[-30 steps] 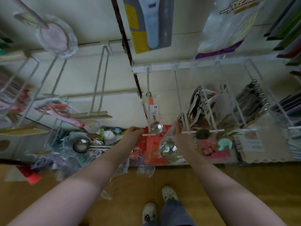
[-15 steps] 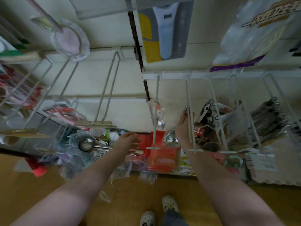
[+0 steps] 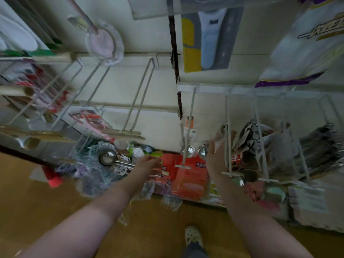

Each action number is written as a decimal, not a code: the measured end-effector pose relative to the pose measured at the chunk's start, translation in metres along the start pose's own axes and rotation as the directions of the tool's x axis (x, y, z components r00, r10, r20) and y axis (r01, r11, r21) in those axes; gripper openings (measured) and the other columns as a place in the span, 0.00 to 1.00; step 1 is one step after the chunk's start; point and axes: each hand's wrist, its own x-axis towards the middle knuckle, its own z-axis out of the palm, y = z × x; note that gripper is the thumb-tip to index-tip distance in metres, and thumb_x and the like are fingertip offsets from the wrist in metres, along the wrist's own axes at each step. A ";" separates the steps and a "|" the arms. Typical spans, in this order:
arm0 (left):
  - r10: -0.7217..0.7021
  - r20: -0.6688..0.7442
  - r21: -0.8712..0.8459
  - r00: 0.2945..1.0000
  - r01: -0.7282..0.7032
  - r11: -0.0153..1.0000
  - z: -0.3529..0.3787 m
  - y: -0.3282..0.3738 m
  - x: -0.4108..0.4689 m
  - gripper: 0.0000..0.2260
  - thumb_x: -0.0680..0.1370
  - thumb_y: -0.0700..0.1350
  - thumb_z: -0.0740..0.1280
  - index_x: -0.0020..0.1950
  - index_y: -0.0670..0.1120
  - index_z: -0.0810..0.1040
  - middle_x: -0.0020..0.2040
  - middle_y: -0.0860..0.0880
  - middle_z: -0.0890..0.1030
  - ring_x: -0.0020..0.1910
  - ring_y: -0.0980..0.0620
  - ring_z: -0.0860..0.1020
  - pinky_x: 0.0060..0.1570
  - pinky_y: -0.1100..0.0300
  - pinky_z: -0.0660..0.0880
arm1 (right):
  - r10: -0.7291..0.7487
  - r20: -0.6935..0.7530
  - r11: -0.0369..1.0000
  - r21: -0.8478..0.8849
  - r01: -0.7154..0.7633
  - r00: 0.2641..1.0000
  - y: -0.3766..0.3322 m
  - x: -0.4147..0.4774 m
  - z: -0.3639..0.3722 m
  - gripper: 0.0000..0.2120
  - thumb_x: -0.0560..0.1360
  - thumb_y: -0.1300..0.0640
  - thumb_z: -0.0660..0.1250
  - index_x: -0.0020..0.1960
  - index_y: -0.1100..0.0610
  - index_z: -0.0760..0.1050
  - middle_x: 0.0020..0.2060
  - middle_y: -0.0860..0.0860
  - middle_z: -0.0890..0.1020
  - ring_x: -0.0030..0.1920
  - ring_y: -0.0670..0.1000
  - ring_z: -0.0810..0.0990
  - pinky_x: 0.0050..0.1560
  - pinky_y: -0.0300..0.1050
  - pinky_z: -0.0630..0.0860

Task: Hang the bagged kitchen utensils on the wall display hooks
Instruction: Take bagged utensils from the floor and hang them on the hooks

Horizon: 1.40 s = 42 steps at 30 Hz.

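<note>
While right hand (image 3: 214, 159) fingers grip a bagged ladle (image 3: 203, 152) on a hook (image 3: 227, 112), left hand (image 3: 149, 164) low; fingers relaxed, empty

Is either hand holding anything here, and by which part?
The right hand grips a bagged ladle near the handle's top end, at a wall hook. The left hand looks open and empty.
</note>
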 end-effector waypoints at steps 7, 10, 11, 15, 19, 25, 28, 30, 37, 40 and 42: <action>0.004 0.049 -0.044 0.999 -0.002 0.999 -0.018 -0.017 -0.024 0.06 0.80 0.44 0.62 0.51 0.42 0.74 0.41 0.46 0.79 0.36 0.50 0.76 0.34 0.61 0.68 | -0.177 0.130 0.979 -0.083 0.188 0.976 -0.012 -0.070 -0.022 0.29 0.81 0.57 0.57 0.77 0.59 0.47 0.74 0.47 0.53 0.73 0.45 0.51 0.67 0.27 0.44; 0.034 0.064 -0.064 0.997 -0.030 0.997 -0.037 -0.027 -0.037 0.07 0.81 0.43 0.61 0.54 0.41 0.73 0.42 0.46 0.79 0.36 0.50 0.76 0.31 0.62 0.68 | -0.138 0.195 0.984 -0.086 0.158 0.971 -0.010 -0.089 -0.011 0.26 0.81 0.58 0.58 0.76 0.55 0.54 0.72 0.52 0.64 0.67 0.52 0.71 0.65 0.45 0.69; 0.053 0.070 -0.075 0.996 -0.047 0.996 -0.046 -0.032 -0.043 0.07 0.81 0.43 0.61 0.55 0.41 0.73 0.42 0.46 0.79 0.36 0.50 0.77 0.30 0.63 0.69 | -0.110 0.215 0.984 -0.112 0.136 0.970 -0.009 -0.096 -0.006 0.25 0.81 0.58 0.58 0.76 0.55 0.56 0.65 0.56 0.70 0.54 0.51 0.78 0.53 0.44 0.74; 0.087 0.044 -0.132 0.995 -0.081 0.988 -0.098 -0.060 -0.066 0.05 0.81 0.42 0.61 0.52 0.42 0.75 0.43 0.45 0.80 0.31 0.54 0.79 0.26 0.64 0.71 | -0.064 0.343 0.958 -0.243 0.154 0.937 -0.034 -0.139 0.020 0.22 0.80 0.57 0.57 0.73 0.57 0.61 0.63 0.57 0.74 0.52 0.49 0.76 0.55 0.46 0.72; 0.073 -0.047 -0.247 0.996 -0.083 0.965 -0.173 -0.111 -0.093 0.07 0.81 0.44 0.61 0.57 0.45 0.75 0.41 0.47 0.80 0.27 0.56 0.78 0.31 0.63 0.68 | -0.088 0.553 0.934 -0.244 0.263 0.828 -0.072 -0.214 0.062 0.16 0.80 0.57 0.57 0.68 0.56 0.67 0.65 0.54 0.73 0.64 0.56 0.72 0.65 0.49 0.69; -0.062 -0.271 -0.537 0.961 -0.097 0.838 -0.302 -0.217 -0.154 0.08 0.81 0.45 0.59 0.45 0.47 0.75 0.34 0.52 0.81 0.26 0.58 0.77 0.29 0.65 0.69 | -0.173 0.785 0.863 -0.170 0.475 0.595 -0.120 -0.339 0.144 0.17 0.80 0.58 0.59 0.68 0.58 0.65 0.62 0.55 0.76 0.60 0.57 0.76 0.58 0.50 0.74; -0.149 -0.390 -0.613 0.909 -0.135 0.778 -0.353 -0.273 -0.192 0.08 0.81 0.46 0.60 0.44 0.49 0.75 0.38 0.52 0.80 0.25 0.60 0.77 0.33 0.64 0.67 | -0.175 0.871 0.828 -0.122 0.547 0.459 -0.134 -0.400 0.183 0.20 0.80 0.57 0.59 0.71 0.58 0.62 0.64 0.55 0.73 0.62 0.55 0.75 0.59 0.47 0.73; -0.198 -0.439 -0.665 0.876 -0.169 0.728 -0.380 -0.306 -0.215 0.09 0.81 0.45 0.60 0.43 0.49 0.75 0.34 0.53 0.81 0.23 0.61 0.77 0.33 0.63 0.66 | -0.174 0.917 0.781 -0.094 0.618 0.359 -0.144 -0.438 0.205 0.20 0.81 0.57 0.58 0.71 0.58 0.61 0.58 0.52 0.74 0.57 0.54 0.76 0.51 0.42 0.73; -0.433 -0.469 -0.853 0.770 -0.269 0.447 -0.426 -0.405 -0.249 0.06 0.79 0.42 0.63 0.44 0.44 0.76 0.28 0.52 0.80 0.28 0.54 0.75 0.28 0.64 0.69 | -0.096 0.992 0.625 -0.002 0.781 0.080 -0.146 -0.535 0.269 0.19 0.81 0.55 0.59 0.70 0.56 0.62 0.61 0.53 0.75 0.60 0.53 0.75 0.56 0.43 0.73; -0.537 -0.402 -0.909 0.742 -0.249 0.335 -0.426 -0.434 -0.250 0.07 0.79 0.39 0.62 0.42 0.42 0.76 0.27 0.50 0.80 0.19 0.56 0.75 0.21 0.69 0.69 | -0.051 0.999 0.546 0.040 0.837 -0.015 -0.142 -0.558 0.300 0.18 0.80 0.54 0.59 0.69 0.55 0.63 0.62 0.53 0.75 0.59 0.52 0.76 0.56 0.43 0.73; -0.582 -0.376 -0.924 0.721 -0.249 0.289 -0.428 -0.451 -0.249 0.08 0.79 0.39 0.61 0.41 0.42 0.75 0.23 0.51 0.79 0.18 0.56 0.75 0.20 0.71 0.67 | -0.008 0.997 0.510 0.065 0.858 -0.071 -0.137 -0.570 0.326 0.17 0.80 0.54 0.59 0.69 0.54 0.64 0.62 0.53 0.75 0.58 0.51 0.76 0.57 0.45 0.74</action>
